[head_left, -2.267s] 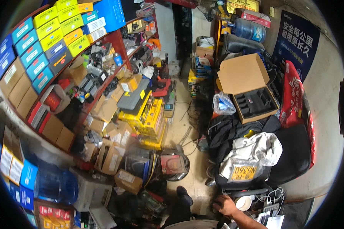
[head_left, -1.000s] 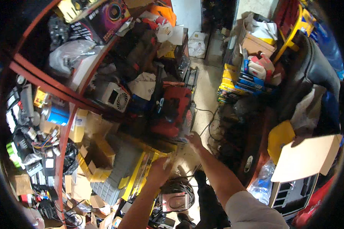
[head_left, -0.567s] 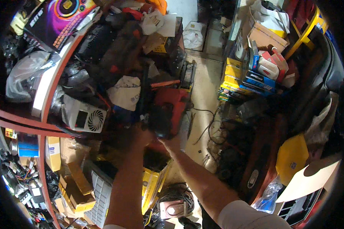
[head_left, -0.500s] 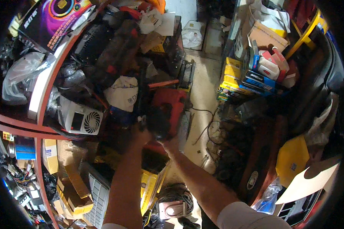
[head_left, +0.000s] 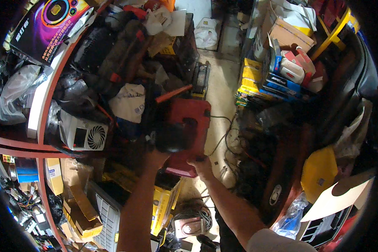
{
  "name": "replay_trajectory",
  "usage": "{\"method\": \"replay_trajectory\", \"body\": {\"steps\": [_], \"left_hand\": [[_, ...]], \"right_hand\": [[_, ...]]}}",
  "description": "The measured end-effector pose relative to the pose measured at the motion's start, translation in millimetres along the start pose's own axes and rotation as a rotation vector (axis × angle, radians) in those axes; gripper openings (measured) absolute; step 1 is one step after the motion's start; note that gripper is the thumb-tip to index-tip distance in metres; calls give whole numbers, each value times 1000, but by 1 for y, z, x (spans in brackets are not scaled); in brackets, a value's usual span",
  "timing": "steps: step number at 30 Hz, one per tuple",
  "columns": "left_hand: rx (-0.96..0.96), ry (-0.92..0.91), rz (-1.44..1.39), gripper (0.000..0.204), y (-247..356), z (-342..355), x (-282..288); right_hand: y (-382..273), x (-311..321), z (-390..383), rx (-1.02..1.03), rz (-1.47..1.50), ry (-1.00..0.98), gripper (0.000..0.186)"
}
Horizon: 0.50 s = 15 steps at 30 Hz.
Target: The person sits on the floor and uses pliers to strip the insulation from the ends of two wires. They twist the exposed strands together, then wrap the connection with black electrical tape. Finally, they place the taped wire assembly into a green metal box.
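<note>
Both hands clamped on red power-tool case [head_left: 188, 134]: left hand [head_left: 157, 156] underneath, right hand [head_left: 200, 164] at bottom edge; rigid, probably heavy.

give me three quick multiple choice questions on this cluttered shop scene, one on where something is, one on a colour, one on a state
1. Where does the white fan unit sit?
A. on the shelf to the left of the hands
B. on the floor by the cables
C. on top of the stacked boxes at right

2. What colour is the case that both hands grip?
A. blue
B. red
C. white

3. How does the right hand stand to the case?
A. hanging free, well clear of it
B. resting flat on the floor
C. gripping its lower edge

Answers:
1. A, the fan unit lies on the crowded shelf, left of the left hand.
2. B, the case is plainly red, with a dark part at its front.
3. C, the right hand's fingers close around the case's lower edge, while the left hand holds it from the other side.
</note>
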<state>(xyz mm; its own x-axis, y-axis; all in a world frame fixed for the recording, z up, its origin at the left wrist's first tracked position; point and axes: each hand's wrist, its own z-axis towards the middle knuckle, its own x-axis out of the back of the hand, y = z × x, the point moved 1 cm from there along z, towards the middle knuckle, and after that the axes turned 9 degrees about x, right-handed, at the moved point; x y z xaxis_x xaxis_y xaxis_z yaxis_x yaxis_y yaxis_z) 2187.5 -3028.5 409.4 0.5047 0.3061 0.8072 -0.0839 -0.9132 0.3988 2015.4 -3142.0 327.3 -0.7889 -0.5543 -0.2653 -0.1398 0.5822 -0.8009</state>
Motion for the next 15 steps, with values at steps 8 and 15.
{"method": "replay_trajectory", "body": {"steps": [8,15], "left_hand": [[176,-72,206,93,7,-6,-27],[-95,21,335,66,-60,42,-102]], "right_hand": [[-70,140,-109,217,-447,176,67],[-49,201,-155,8,-215,283,70]]}}
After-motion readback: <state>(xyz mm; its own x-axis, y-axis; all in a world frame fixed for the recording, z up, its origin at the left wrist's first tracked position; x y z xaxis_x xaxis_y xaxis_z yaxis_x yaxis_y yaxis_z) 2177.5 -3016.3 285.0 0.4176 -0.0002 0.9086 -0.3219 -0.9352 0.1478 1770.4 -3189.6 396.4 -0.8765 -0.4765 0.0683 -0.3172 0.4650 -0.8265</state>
